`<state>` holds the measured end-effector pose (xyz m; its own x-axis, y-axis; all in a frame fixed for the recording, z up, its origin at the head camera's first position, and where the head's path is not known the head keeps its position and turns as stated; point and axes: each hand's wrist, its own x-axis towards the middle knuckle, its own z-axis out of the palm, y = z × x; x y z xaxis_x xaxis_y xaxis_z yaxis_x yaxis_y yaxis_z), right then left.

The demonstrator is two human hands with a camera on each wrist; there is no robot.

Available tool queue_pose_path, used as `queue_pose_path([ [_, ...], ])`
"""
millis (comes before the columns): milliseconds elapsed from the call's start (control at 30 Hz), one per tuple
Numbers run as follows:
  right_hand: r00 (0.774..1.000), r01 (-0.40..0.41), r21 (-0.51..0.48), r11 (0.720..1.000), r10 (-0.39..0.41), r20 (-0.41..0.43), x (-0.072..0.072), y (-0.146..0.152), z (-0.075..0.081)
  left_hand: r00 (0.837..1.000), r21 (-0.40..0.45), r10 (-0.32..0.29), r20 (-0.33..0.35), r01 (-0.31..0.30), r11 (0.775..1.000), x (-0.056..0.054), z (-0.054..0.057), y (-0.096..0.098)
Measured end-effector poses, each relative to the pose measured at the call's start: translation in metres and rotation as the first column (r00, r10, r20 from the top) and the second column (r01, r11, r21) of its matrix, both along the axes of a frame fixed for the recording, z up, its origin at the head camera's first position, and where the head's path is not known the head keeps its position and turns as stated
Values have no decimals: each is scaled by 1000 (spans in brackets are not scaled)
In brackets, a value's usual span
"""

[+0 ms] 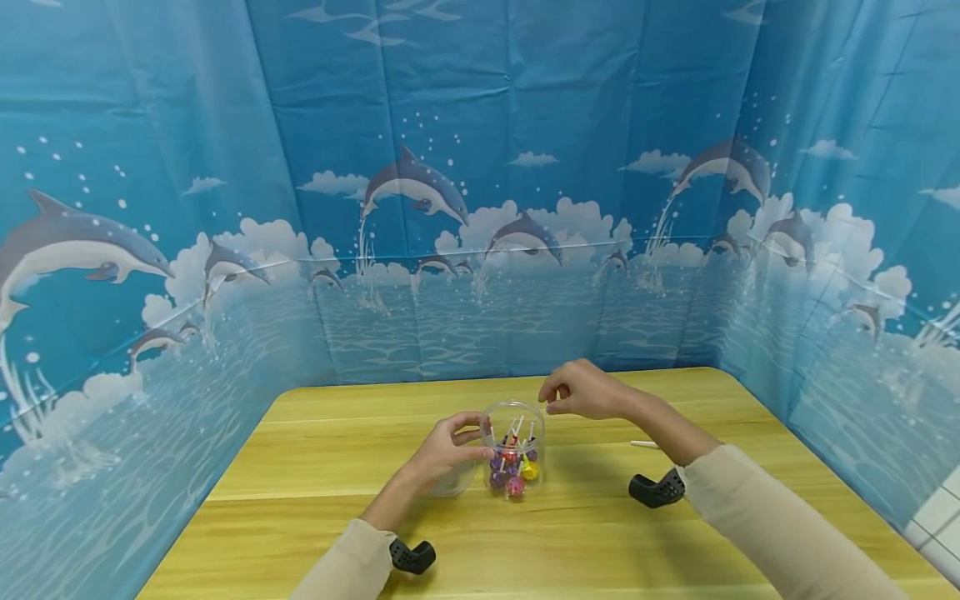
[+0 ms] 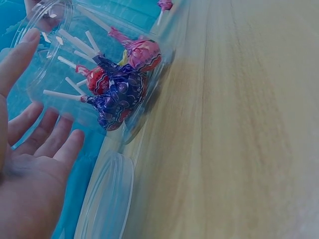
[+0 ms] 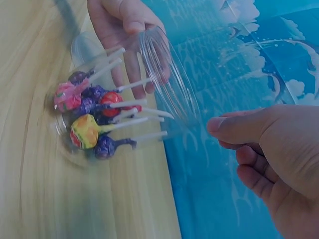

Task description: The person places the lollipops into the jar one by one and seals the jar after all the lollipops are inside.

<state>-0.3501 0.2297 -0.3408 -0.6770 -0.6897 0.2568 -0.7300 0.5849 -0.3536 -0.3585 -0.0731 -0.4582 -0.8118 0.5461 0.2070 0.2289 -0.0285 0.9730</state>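
A clear round plastic jar (image 1: 491, 492) stands on the table, with several wrapped lollipops (image 3: 83, 132) inside, purple, red, pink and yellow, their white sticks pointing up. My left hand (image 1: 447, 450) holds the jar from its left side, thumb near the rim in front and fingers curved behind. Up by the right of the rim is my right hand (image 1: 588, 392), its fingers curled and thumb against the index finger. Nothing shows in its grasp in the right wrist view. A clear round lid (image 2: 112, 199) lies left of the jar, partly under the left hand in the head view.
One pink lollipop (image 2: 165, 5) lies on the wooden table (image 1: 315, 475) to the right; its white stick (image 1: 643, 443) shows beside the right forearm. Black wrist mounts (image 1: 656, 490) sit below both wrists. A blue dolphin-print curtain (image 1: 450, 317) hangs around the table's back and sides.
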Motion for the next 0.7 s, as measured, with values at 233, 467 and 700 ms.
queue_pose_path([
  [233, 998, 59, -13, 998, -59, 11, 4, 23, 0, 1000, 8, -12, -9, 12, 1000, 0, -1, 0],
  [467, 994, 100, -31, 995, -99, 47, 5, 48, -8, 1000, 14, -15, -13, 15, 1000, 0, -2, -1],
  [700, 983, 162, -46, 986, -157, 97, 7, 76, -22, 1000, 14, -8, 0, 8, 1000, 0, -2, 0],
])
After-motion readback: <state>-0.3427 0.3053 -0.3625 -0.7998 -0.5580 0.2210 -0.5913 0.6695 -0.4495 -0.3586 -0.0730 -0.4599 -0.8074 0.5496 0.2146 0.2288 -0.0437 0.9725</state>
